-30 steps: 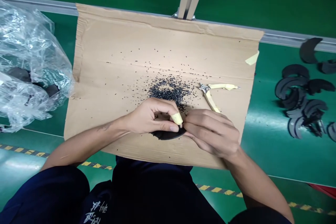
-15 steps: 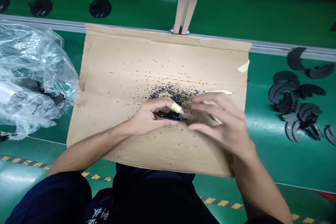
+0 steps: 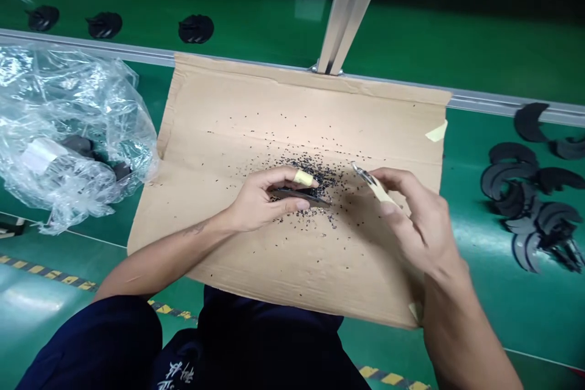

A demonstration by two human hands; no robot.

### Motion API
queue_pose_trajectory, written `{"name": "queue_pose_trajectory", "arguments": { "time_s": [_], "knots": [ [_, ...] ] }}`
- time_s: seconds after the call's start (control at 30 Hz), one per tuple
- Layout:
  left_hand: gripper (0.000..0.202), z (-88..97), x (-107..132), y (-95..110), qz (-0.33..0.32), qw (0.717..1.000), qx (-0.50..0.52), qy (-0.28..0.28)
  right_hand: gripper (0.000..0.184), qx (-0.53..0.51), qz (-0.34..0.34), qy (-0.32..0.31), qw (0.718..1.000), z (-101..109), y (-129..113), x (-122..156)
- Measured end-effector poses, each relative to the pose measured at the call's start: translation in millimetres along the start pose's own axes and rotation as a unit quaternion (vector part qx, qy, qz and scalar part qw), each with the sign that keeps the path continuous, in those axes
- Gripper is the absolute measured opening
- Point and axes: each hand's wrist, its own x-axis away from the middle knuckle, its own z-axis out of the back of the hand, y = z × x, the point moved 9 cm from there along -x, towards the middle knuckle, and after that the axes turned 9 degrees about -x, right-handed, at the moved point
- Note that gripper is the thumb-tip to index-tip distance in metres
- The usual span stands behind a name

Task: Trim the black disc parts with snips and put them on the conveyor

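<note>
My left hand (image 3: 267, 200) pinches a flat black curved part (image 3: 299, 196) over the middle of a sheet of cardboard (image 3: 237, 122); its forefinger wears a yellow finger cot. My right hand (image 3: 418, 216) grips small cutting pliers (image 3: 371, 183) with cream handles, whose metal tip points left toward the part. A heap of tiny black trimmings (image 3: 315, 173) lies on the cardboard just behind the part.
A crumpled clear plastic bag (image 3: 68, 134) holding black parts lies at the left. Several black curved parts (image 3: 530, 189) are piled at the right on the green surface. A metal rail (image 3: 503, 100) and a slanted post (image 3: 354, 9) run behind the cardboard. More black parts (image 3: 196, 28) sit beyond the rail.
My right hand left the black part, reached to the pliers lying on the cardboard and picked them up. My left hand kept the part and tilted it flatter.
</note>
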Motion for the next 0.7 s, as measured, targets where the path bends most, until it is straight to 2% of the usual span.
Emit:
{"name": "queue_pose_trajectory", "arguments": {
  "time_s": [0.07,0.17,0.47,0.7],
  "knots": [
    [0.026,2.3,1.4,-3.4,0.017,1.0,0.002,0.01,0.038,-0.056,0.008,-0.025,0.998,-10.6,-8.0,0.4],
    [0.026,5.0,1.3,-1.0,0.0,1.0,-0.002,0.02,0.038,-0.059,0.044,-0.043,0.996,-20.6,-17.6,2.4],
    [0.025,6.9,-0.4,4.9,-0.049,0.998,-0.024,0.026,0.042,0.032,0.121,-0.017,0.992,-22.6,-23.8,4.6],
    [0.024,6.4,1.0,4.7,-0.054,0.997,-0.04,0.03,0.041,0.066,0.11,-0.022,0.991,-20.2,-26.4,6.8]
  ]
}}
